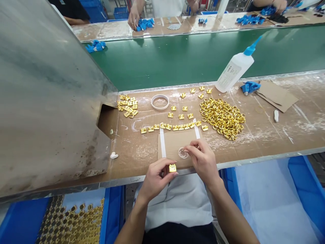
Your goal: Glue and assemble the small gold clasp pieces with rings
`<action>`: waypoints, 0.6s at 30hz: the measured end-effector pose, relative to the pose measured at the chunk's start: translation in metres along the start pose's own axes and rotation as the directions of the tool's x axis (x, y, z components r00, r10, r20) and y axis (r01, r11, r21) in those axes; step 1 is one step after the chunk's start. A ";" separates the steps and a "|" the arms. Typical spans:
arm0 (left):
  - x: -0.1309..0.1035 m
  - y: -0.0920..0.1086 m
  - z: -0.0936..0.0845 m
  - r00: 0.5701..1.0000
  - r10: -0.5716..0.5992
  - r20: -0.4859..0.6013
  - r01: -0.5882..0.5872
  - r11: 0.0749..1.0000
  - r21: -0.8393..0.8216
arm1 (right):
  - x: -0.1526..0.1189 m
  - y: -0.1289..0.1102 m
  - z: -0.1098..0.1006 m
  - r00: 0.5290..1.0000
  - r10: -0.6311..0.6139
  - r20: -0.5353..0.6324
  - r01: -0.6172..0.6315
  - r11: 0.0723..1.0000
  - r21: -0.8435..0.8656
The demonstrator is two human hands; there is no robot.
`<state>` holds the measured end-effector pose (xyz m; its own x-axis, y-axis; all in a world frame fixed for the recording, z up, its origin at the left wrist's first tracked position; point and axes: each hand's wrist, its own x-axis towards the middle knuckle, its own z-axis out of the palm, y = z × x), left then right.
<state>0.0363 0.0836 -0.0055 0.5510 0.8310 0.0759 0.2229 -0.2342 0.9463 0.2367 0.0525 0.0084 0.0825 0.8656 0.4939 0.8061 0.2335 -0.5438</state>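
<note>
My left hand [159,178] pinches a small square gold piece [172,168] between thumb and fingers, just over the table's front edge. To its right, my right hand [201,159] has its fingertips pressed together at the rim of a small clear round dish [182,153]; whatever they hold is too small to make out. The dish rests on a cardboard pad [175,142] with white tape strips. Behind the pad runs a row of similar gold pieces [180,127], with several more scattered farther back. A heap of gold rings [223,117] lies to the right.
A metal housing [56,95] blocks the left side. Beyond the rings stands a white squeeze bottle [235,73] with a blue tip. A white tape ring [159,102] and more gold pieces [128,105] lie left. Blue bins [114,206] sit below; a green belt [162,61] runs behind.
</note>
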 end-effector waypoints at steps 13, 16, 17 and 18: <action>0.001 0.001 0.004 0.995 -0.093 -0.037 0.092 0.995 -0.028 | -0.003 0.001 -0.011 0.993 0.046 0.111 -0.067 0.978 0.197; 0.002 0.003 0.006 0.991 -0.130 -0.024 0.129 0.991 -0.042 | -0.008 0.005 -0.009 0.984 0.178 0.027 -0.178 0.934 0.310; 0.003 0.004 0.006 0.990 -0.140 -0.021 0.139 0.989 -0.042 | -0.011 0.006 -0.008 0.975 0.222 0.005 -0.211 0.918 0.337; 0.003 0.005 0.007 0.989 -0.146 -0.021 0.145 0.989 -0.040 | -0.013 0.007 -0.008 0.964 0.264 -0.008 -0.244 0.901 0.359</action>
<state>0.0447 0.0818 -0.0022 0.4957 0.8666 -0.0566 0.2685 -0.0910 0.9590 0.2461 0.0397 0.0031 0.2968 0.8931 0.3380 0.4959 0.1583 -0.8539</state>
